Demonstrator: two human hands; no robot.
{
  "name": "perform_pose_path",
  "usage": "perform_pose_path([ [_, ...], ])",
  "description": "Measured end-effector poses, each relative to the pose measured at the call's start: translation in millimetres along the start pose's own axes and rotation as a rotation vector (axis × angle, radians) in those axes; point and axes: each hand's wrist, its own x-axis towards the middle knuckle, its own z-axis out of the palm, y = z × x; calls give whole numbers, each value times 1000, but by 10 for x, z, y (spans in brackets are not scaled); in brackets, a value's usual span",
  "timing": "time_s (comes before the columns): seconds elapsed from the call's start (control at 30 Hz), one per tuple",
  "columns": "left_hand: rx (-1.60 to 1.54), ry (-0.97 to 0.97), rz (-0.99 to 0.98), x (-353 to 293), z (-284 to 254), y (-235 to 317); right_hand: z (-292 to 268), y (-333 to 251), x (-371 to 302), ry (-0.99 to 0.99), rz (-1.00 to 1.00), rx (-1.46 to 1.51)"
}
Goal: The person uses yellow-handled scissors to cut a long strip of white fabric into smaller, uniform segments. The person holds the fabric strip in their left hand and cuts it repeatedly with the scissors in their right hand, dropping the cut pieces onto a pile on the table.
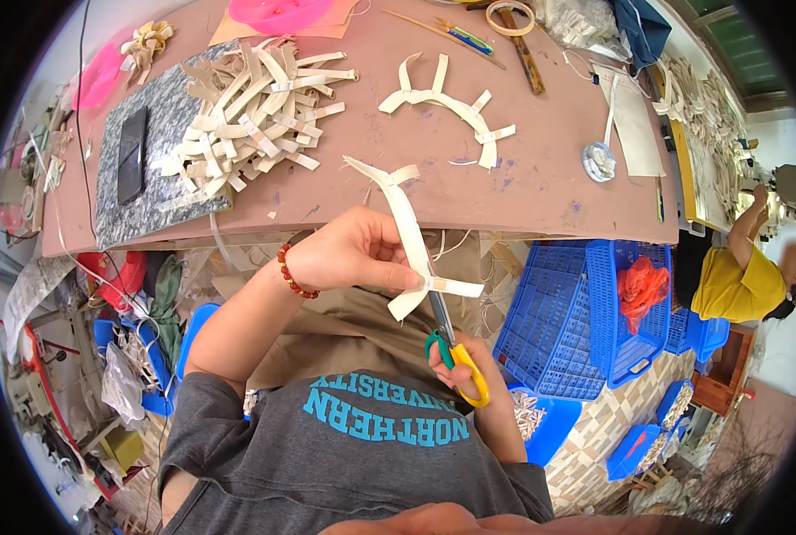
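Note:
Pinched between the thumb and fingers of my left hand (362,250) is a cream fabric strip (403,217) with short tabs sticking out from it. My right hand (463,367) grips scissors (441,312) with one green and one yellow handle loop. Their blades point up and meet the strip near its lower tab, beside my left thumb; whether they cut into it I cannot tell. A similar tabbed strip (447,100) lies curved on the table beyond my hands. To its left a heap of cream tabbed strips (255,111) rests partly on a speckled grey slab.
The brown table (344,201) ends just beyond my hands. A phone (132,153) lies on the slab (161,98). Pens (469,37), a tape roll (510,16) and a small white pot (599,162) are farther right. Blue crates (554,330) stand right; another person (741,276) is beyond.

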Motion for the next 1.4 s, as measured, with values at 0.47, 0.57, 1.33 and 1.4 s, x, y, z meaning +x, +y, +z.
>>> perform_pose_path([
  [0.47,-120,118,88,21,100,20,-4,96,6,62,-28,-39],
  [0.57,-78,186,130,12,111,-51,19,141,27,78,-32,-52],
  [1.33,-32,217,117,3,214,-26,158,43,182,-41,-153,-66],
  [1.4,-35,233,117,1,220,-22,171,27,181,-5,-137,-115],
])
